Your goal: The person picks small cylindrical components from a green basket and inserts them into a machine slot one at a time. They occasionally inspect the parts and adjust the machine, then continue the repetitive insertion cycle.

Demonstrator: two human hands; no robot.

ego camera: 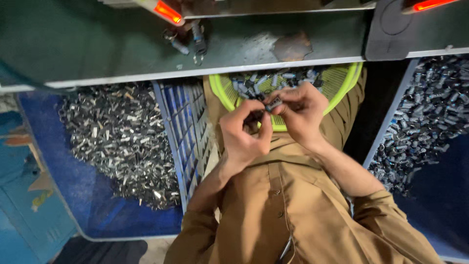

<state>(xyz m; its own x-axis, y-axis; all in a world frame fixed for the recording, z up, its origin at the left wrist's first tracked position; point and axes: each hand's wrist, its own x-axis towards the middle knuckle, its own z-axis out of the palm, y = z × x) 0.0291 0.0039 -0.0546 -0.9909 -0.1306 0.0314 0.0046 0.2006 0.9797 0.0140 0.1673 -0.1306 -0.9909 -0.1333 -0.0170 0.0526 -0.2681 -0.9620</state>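
Now both hands, the left hand (243, 131) and the right hand (299, 111), are pinched together on one small metal part (273, 103) at centre frame above the green basket (342, 83), apparently assembling it, which needs careful alignment.

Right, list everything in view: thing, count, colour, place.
small part: one, dark grey, pinched between both hands' fingertips
basket: one, lime green, on the lap under the hands, holding small grey parts
left crate: one, blue, beside the left arm, full of shiny metal clips
metal clips: too many to count, silver
right crate: one, blue, beside the right arm, full of small grey and black parts
bench: one, dark green-grey, above the crates
loose parts on bench: a few, grey and blue
red lights: two, at the top edge
tunic: one, tan, buttoned
left hand: fingers on the small part
right hand: fingers on the small part
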